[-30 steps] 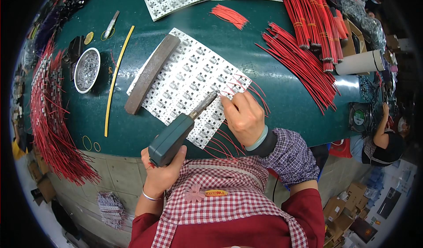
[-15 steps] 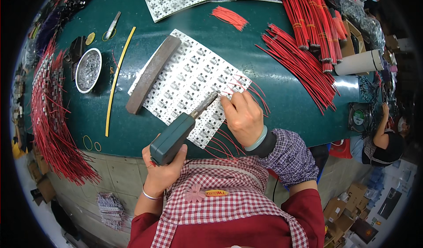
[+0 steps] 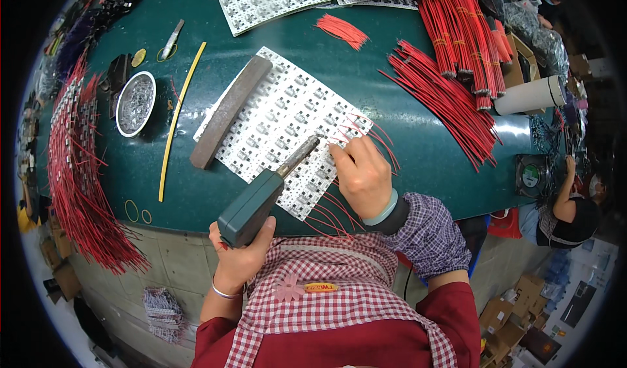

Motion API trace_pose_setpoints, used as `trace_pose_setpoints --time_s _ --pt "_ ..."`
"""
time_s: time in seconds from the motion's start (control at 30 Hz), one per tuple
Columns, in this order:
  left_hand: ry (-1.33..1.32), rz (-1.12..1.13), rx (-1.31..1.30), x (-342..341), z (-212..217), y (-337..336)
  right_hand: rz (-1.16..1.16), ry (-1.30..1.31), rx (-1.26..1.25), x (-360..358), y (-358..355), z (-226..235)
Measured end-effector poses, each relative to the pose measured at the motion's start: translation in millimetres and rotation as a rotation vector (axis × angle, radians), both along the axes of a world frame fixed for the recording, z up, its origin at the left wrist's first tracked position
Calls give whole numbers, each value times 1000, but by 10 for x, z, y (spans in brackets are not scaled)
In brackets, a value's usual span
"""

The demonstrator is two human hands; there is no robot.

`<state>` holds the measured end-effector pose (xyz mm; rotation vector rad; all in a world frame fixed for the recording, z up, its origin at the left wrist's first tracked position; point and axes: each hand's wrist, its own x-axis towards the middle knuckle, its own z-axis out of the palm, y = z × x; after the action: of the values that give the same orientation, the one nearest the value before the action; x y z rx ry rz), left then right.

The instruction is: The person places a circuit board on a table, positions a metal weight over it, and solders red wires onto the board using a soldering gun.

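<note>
My left hand [image 3: 243,256] grips a dark green soldering gun [image 3: 251,206] by its handle. The gun's metal tip points up and right, just above a white panel of small circuit boards [image 3: 258,147]. Close to that tip, my right hand [image 3: 366,177] is closed in a pinch over the panel's right part, on a thin red wire that its fingers mostly hide. Several red wires [image 3: 386,147] stick out from the panel's right edge, above and below this hand. A dark, flat bar [image 3: 232,112] lies across the panel's left side.
A white-rimmed bowl [image 3: 154,107] of shiny bits and a yellow strip [image 3: 177,126] lie left of the panel. Wired pieces [image 3: 85,178] hang over the left table edge. Red wire bundles [image 3: 450,107] and a white cylinder [image 3: 530,95] are right; more panels [image 3: 268,2] lie behind.
The soldering gun and my left hand have shifted slightly left and down, drawing the tip a little away from my right fingertips. My right hand stays nearly in place.
</note>
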<state>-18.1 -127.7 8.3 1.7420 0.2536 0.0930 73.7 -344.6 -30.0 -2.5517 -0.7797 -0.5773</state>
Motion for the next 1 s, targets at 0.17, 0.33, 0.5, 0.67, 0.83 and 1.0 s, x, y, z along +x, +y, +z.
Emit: trace_pose_setpoints --time_s 0.17,0.33,0.5,0.67,0.83,1.0 --pt "45 19 -21 -51 -17 49 -54 78 130 -119 -106 83" --pt "90 71 -73 -110 -48 108 -116 155 133 -371 -335 344" --pt "62 51 -39 -123 -94 107 -163 156 216 -422 -252 598" --pt "37 38 -36 -136 -91 73 -51 134 337 -107 -29 139" --pt "46 -4 -26 -144 -69 82 -54 197 280 -67 -4 -12" --pt "-18 -15 34 -116 -126 85 -45 198 269 -61 0 -18"
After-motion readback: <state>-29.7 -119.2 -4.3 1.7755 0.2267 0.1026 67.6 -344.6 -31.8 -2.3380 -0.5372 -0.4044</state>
